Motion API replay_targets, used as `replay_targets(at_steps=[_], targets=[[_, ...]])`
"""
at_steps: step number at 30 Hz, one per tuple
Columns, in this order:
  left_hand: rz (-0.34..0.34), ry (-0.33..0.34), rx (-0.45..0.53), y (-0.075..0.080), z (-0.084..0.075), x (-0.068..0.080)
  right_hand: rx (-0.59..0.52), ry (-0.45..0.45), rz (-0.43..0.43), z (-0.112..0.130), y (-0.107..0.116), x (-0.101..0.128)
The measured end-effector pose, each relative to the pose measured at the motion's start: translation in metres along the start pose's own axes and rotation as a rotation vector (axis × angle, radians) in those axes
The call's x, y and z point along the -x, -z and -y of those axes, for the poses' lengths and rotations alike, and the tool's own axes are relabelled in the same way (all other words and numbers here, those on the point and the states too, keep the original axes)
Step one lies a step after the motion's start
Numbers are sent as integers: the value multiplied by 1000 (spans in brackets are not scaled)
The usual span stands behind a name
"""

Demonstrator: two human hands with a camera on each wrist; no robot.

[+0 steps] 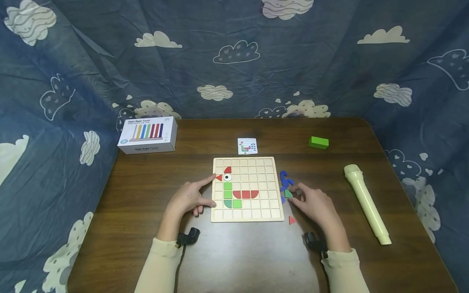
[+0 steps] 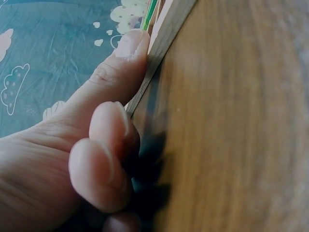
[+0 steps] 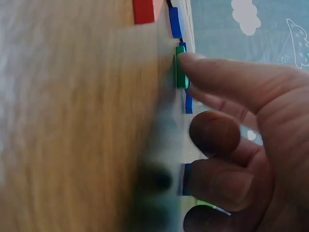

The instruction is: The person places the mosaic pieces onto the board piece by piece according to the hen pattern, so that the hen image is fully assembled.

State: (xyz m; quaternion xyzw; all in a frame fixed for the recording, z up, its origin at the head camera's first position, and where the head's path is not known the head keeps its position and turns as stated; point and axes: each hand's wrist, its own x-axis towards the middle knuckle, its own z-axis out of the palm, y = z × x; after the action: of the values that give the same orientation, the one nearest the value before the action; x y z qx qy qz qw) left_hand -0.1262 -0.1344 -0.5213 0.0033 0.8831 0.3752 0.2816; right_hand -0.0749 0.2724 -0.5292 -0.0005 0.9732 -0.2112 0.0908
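Note:
A wooden grid board (image 1: 247, 216) lies on the table, with red and green pieces and a white eye piece (image 1: 227, 177) set in its cells. My left hand (image 1: 188, 198) steadies the board's left edge, index finger and thumb stretched out against it, the other fingers bent. In the left wrist view the thumb (image 2: 130, 48) meets the board's side (image 2: 166, 38). Right of the board, my right hand (image 1: 313, 203) pinches a green quarter-round piece (image 1: 288, 194) between thumb and index finger. Blue pieces (image 1: 284, 183) lie around it, and a red triangle (image 1: 291, 220) lies nearer me.
Behind the board lies a small picture card (image 1: 247, 146) showing a bird pattern on a grid. A white box (image 1: 147, 136) stands at the back left, a green block (image 1: 318, 142) at the back right. A pale yellow tube (image 1: 367, 203) lies along the right side.

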Motion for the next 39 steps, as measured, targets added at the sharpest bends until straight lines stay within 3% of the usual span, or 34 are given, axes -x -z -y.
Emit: replay_targets(at_steps=[11, 17, 22, 27, 39], targets=[[-7, 3, -9, -1, 0, 1, 50, -5, -48, 17, -3, 4], [-10, 7, -11, -1, -1, 1, -5, 63, -72, 20, -2, 7], [-12, 2, -7, 0, 0, 1, -10, 119, 7, 12, 4, -6], [-4, -5, -5, -1, 0, 0, -4, 103, 97, 6, 6, -11], [-5, 10, 0, -1, 0, 1, -13, -15, 4, -3, 6, 5]])
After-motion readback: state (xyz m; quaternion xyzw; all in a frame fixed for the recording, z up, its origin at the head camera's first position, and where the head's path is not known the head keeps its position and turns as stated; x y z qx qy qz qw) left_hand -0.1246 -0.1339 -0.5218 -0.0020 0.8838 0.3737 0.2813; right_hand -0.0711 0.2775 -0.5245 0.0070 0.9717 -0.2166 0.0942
